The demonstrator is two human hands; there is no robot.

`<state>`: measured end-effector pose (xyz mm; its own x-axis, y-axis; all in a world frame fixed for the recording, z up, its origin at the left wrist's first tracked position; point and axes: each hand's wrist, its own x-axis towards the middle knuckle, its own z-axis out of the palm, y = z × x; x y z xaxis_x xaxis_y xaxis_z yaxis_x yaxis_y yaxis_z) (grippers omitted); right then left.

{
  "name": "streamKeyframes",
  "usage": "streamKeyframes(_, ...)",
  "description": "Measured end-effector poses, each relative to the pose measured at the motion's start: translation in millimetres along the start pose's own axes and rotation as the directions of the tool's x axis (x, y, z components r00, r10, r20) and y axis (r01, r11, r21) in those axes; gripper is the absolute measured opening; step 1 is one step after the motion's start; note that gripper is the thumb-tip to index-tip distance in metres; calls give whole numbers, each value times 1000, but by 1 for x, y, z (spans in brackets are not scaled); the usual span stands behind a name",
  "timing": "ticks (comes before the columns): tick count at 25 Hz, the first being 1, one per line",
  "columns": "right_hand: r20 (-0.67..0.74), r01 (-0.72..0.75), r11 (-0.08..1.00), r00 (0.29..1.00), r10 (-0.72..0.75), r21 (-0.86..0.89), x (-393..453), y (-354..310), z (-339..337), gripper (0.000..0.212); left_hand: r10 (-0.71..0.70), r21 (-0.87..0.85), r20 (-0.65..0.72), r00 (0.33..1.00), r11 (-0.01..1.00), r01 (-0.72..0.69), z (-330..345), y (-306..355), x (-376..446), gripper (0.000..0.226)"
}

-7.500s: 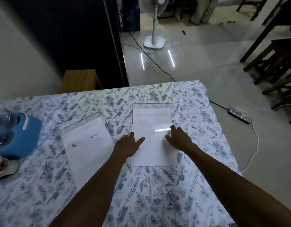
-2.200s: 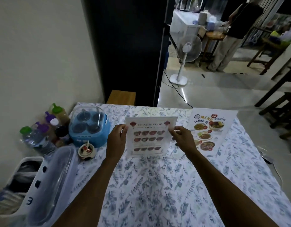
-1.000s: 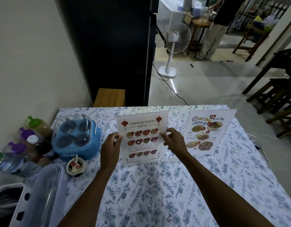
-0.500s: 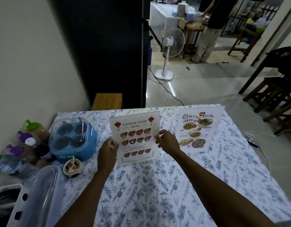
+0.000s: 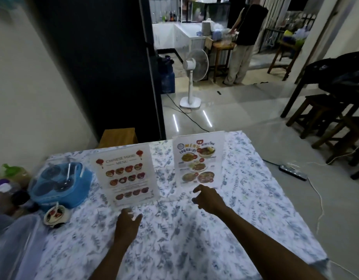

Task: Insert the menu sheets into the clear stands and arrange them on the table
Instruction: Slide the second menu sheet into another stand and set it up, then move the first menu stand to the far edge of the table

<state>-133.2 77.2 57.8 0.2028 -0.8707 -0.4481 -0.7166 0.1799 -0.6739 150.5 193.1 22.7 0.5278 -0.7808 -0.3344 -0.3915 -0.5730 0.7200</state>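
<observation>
Two clear stands with menu sheets inside stand upright on the floral tablecloth. The Chinese food menu stand is at centre left. The colourful menu stand is to its right, near the far edge. My left hand hovers just in front of the Chinese menu stand, fingers apart, holding nothing. My right hand floats between the two stands' bases, fingers loosely spread, touching neither stand.
A blue condiment caddy and a small sauce bowl sit at the left, with bottles and a clear plastic lid at the left edge. Beyond the table are a fan, stools and a standing person.
Both hands have let go of the Chinese menu stand and drawn back toward me. The stand now rests upright on the table by itself. The view has tilted upward.
</observation>
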Motion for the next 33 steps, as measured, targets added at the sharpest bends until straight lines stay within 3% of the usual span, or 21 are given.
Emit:
streamKeyframes(4, -41, -33, 999, 999, 33, 1, -11, 60, -41, 33, 55, 8, 142, 988, 998, -57, 55, 51, -27, 57)
streamKeyframes(10, -104, -90, 995, 990, 95, 49, 1, 109, -85, 36, 90, 3, 199, 976, 996, -93, 103, 98, -16, 58)
streamKeyframes(19, -98, -114, 993, 989, 111, -22, 53, 114, -95, 40, -9, -25, 239, 971, 1000, 15, 130, 108, 45, 71)
streamKeyframes(26, -156, -109, 993, 983, 100, -51, 91, 98, -80, 53, 31, -51, 354, 935, 999, -14, 134, 105, 82, 84)
streamKeyframes(29, -167, -110, 992, 981, 100, -54, 99, 95, -77, 53, 82, -74, 365, 927, 996, -59, 132, 108, 88, 68)
streamKeyframes(33, -144, -48, 994, 989, 34, -97, 109, 89, -79, 32, 109, -24, 345, 932, 994, -107, 140, 106, 96, 50)
